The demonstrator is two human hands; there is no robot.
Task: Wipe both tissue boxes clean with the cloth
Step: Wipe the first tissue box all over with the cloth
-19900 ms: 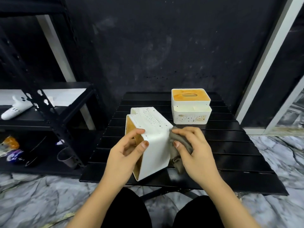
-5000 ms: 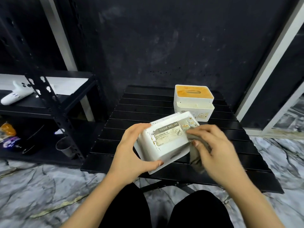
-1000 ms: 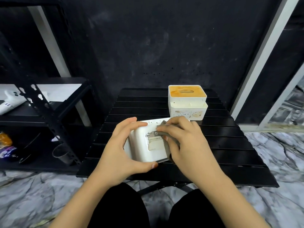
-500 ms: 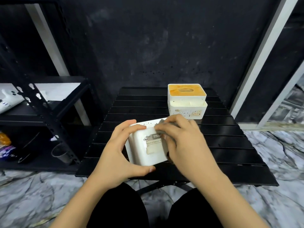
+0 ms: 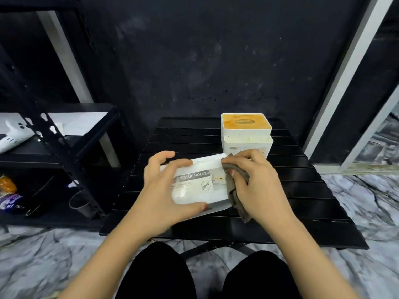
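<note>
A white tissue box (image 5: 199,186) is turned so its underside faces me, showing a grey "TISSUE HOLDER" label. My left hand (image 5: 160,192) grips its left end, fingers over the top edge and thumb under the near edge. My right hand (image 5: 257,186) holds a crumpled grey cloth (image 5: 234,186) against the box's right end. A second white tissue box (image 5: 246,134) with an orange-stained top stands upright at the back of the black slatted table (image 5: 302,190); dark specks mark its front wall.
A black metal shelf rack (image 5: 64,147) stands to the left, holding a white toy plane (image 5: 13,134), a small cup (image 5: 81,205) and coloured packets (image 5: 8,195). The floor is grey marble. My knees sit below the table's near edge. A white-framed door is at right.
The box has been turned so more of its label shows. My right hand with the cloth has slid from the label's middle to the box's right end.
</note>
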